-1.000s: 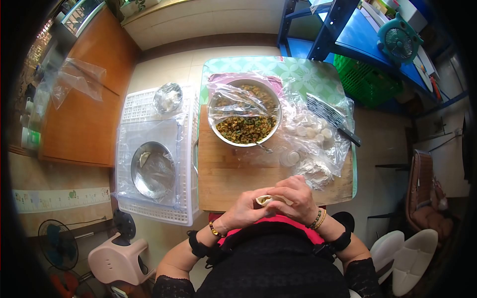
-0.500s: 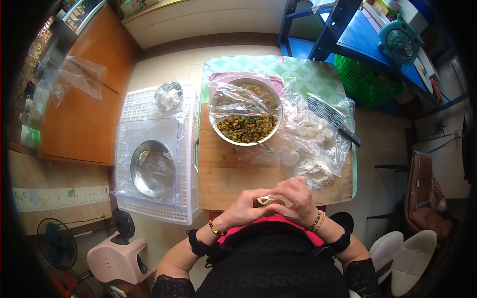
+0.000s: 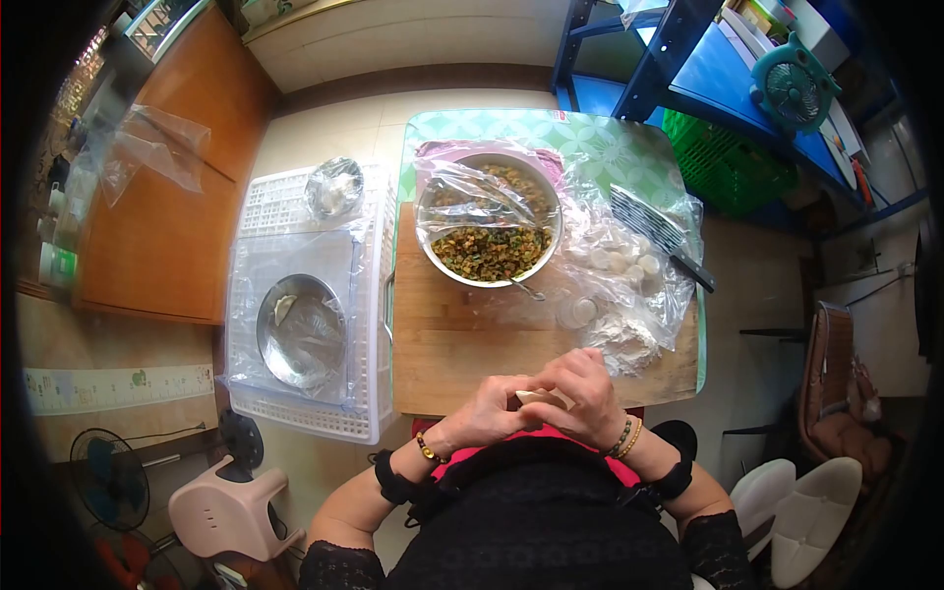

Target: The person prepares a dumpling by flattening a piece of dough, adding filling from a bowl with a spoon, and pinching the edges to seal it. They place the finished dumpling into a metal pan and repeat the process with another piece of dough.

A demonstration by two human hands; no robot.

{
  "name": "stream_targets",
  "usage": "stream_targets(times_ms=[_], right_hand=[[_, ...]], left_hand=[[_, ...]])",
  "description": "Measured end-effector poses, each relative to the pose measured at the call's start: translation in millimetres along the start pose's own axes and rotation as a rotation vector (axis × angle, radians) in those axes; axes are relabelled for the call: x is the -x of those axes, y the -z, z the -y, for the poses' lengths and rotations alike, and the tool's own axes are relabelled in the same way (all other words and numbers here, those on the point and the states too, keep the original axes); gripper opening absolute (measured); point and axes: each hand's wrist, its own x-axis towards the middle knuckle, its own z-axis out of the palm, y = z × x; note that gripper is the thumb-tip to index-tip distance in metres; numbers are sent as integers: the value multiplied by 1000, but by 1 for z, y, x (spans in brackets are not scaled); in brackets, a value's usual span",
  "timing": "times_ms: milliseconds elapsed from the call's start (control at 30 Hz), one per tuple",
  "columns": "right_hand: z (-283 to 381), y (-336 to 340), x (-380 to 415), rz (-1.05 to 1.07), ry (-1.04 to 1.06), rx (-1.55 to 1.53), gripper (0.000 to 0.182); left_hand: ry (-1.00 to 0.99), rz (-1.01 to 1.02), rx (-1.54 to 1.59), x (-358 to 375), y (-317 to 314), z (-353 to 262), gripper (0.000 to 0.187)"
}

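Note:
Between my two hands is a pale folded dumpling [image 3: 541,398], held just off the near edge of the wooden board [image 3: 452,364]. My left hand [image 3: 490,408] is closed on its left end. The fingers of my right hand [image 3: 582,393] pinch its right side and top edge, and they hide part of it. Beyond them stands a white bowl [image 3: 559,231] of chopped filling [image 3: 492,254], partly covered with clear plastic, a spoon handle [image 3: 528,289] sticking out. Loose flour [image 3: 629,344] lies to the right, near dough pieces [image 3: 624,264] under plastic film.
A cleaver [image 3: 661,234] rests on the plastic at right. On the left, a white crate [image 3: 369,418] carries a steel bowl [image 3: 264,334] with one dumpling [image 3: 284,309] in it and a small plastic-covered bowl [image 3: 334,187]. A pink stool [image 3: 221,511] stands at lower left.
The dumpling's opening, which showed at its left end, now looks narrower and pressed together. Both hands stay in nearly the same place, with small finger movements.

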Motion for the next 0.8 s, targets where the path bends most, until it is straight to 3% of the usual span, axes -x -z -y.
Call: stream_targets(times_ms=[333, 467, 533, 567, 633, 767, 800], right_hand=[[2, -9, -8, 85, -12, -30, 12], [-6, -9, -10, 123, 0, -147, 17], [-9, -9, -3, -41, -213, -254, 28], [-12, -4, 1, -45, -214, -253, 28], [-20, 9, 11, 134, -286, -128, 40], [-19, 13, 22, 255, -239, -79, 36], [-17, 9, 22, 176, -198, -80, 31]], left_hand=[[17, 67, -184, 0, 6, -2, 15], [64, 47, 7, 4, 8, 4, 21], [71, -90, 162, 8, 7, -4, 33], [72, -87, 159, 10, 9, -8, 33], [85, -180, 250, 14, 13, -15, 43], [-34, -249, 221, 15, 16, -14, 38], [-33, -247, 219, 15, 15, -14, 38]])
